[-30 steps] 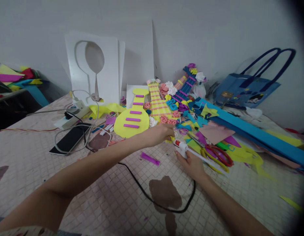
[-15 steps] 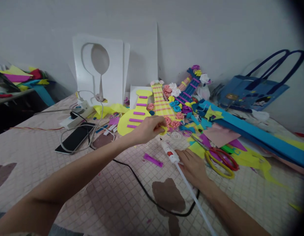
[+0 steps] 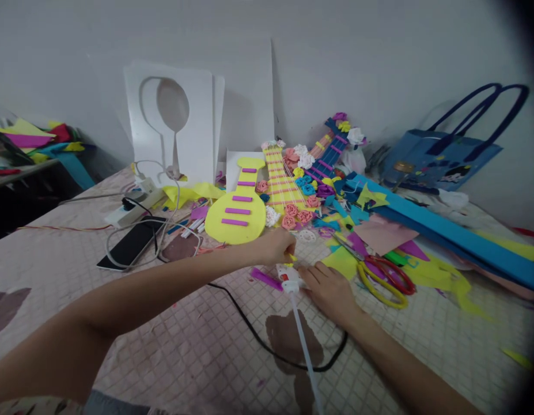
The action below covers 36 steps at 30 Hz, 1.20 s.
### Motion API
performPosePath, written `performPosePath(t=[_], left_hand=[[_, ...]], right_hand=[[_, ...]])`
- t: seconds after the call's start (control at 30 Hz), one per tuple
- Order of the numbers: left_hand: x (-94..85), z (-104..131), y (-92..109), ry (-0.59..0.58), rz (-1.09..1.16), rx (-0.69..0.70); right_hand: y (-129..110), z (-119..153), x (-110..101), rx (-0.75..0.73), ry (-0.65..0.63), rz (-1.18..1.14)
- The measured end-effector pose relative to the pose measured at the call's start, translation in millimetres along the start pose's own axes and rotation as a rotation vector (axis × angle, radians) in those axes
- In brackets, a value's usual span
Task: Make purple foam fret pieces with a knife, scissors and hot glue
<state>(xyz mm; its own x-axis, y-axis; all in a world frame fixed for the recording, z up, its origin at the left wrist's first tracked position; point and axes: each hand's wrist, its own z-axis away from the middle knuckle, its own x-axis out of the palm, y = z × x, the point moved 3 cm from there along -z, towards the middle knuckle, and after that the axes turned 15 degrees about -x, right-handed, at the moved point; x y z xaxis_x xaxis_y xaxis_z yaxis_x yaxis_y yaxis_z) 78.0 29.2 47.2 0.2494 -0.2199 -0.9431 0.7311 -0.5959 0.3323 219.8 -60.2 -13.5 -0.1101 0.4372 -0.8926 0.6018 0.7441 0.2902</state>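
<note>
Between the fingertips of my left hand (image 3: 279,246) is a small yellow crepe-paper piece (image 3: 292,260), mostly hidden by the fingers. My right hand (image 3: 329,288) is closed on the white hot glue gun (image 3: 290,282), its wrist low over the table. The gun's nozzle end is hidden behind the yellow piece and my left hand. A long glue stick (image 3: 305,346) trails from the gun's back toward me. Just left of the gun lies a purple paper strip (image 3: 267,279). Behind my left hand is a yellow guitar-shaped cutout (image 3: 235,225) with purple bars.
Scissors with red and yellow handles (image 3: 385,282) lie among paper scraps at right. Decorated paper guitars (image 3: 281,178) with flowers stand behind. A phone (image 3: 132,245), a power strip (image 3: 132,207) and cables are at left. A blue bag (image 3: 431,158) stands at back right.
My left hand has moved down and toward me with the yellow piece, closer to the gun. The glue gun has swung more upright and slightly left. The guitar cutout is less covered.
</note>
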Motion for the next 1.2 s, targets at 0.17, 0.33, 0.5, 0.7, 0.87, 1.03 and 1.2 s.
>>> performPosePath(t=[0.17, 0.33, 0.5, 0.7, 0.87, 1.03, 1.2], left_hand=[[6.8, 4.7, -2.9, 0.044, -0.102, -0.03], [7.3, 11.9, 2.3, 0.114, -0.26, -0.014], [7.6, 13.0, 6.0, 0.131, -0.46, 0.121], [12.9, 11.7, 5.9, 0.16, -0.522, 0.277], [4.6, 9.0, -9.8, 0.142, -0.596, 0.381], [-29.2, 5.1, -49.1, 0.152, -0.285, 0.104], [-30.5, 6.8, -42.9, 0.162, 0.112, 0.015]], right_hand=[[-1.6, -2.2, 0.6, -0.003, -0.005, -0.005], [-1.3, -5.5, -2.9, 0.005, 0.018, 0.003], [-1.2, -6.1, -2.8, 0.006, 0.027, -0.014], [-0.7, -6.2, -1.3, 0.023, 0.02, -0.019], [0.3, -4.0, -1.1, 0.033, 0.009, -0.035], [0.2, -1.1, -3.2, 0.041, 0.018, -0.054], [0.5, -0.8, -2.5, 0.055, 0.023, -0.054]])
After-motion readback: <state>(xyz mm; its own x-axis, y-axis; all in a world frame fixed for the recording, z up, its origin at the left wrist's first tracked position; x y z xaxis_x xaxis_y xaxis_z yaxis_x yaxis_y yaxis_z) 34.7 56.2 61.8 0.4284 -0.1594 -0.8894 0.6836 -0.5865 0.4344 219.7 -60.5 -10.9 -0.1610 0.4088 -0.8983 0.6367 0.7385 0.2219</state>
